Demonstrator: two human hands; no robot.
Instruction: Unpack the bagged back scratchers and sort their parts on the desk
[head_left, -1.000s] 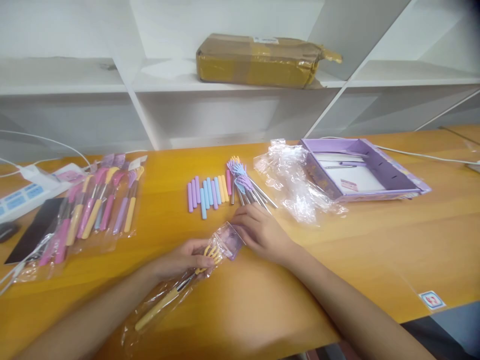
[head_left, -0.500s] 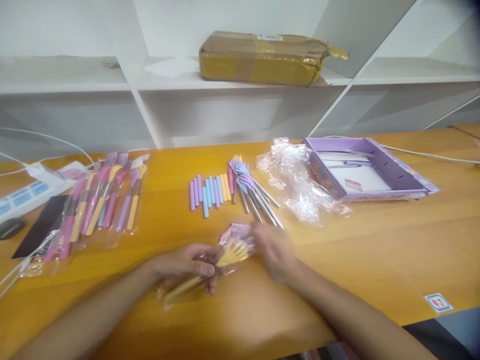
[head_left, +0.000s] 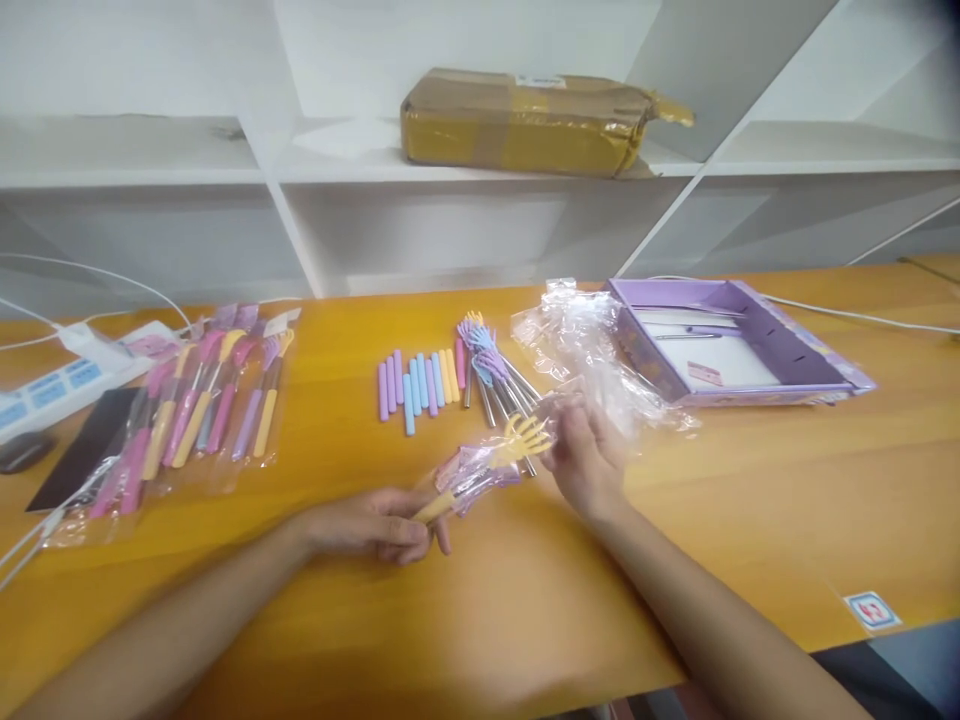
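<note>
A back scratcher with a yellow hand-shaped head [head_left: 523, 440] slants across the middle, with clear plastic and a purple printed card [head_left: 472, 470] around its shaft. My left hand [head_left: 386, 525] is closed around the yellow handle end. Beyond the scratcher's head, my right hand [head_left: 589, 450] pinches what looks like the end of the clear plastic wrapper. Behind them lies a bunch of scratcher heads on metal rods [head_left: 487, 360], partly covered by the held one. Beside it is a row of purple, blue, yellow and pink handle sleeves [head_left: 420, 385].
Bagged back scratchers [head_left: 202, 410] lie at left near a power strip [head_left: 60, 385] and cables. Crumpled clear bags [head_left: 577, 350] rest against a purple open box [head_left: 667, 375] at right. A taped carton [head_left: 525, 125] sits on the shelf above.
The scratcher's head has moved right and away from me, turning up toward the metal rods. My right hand has shifted right and farther away, stretching the plastic.
</note>
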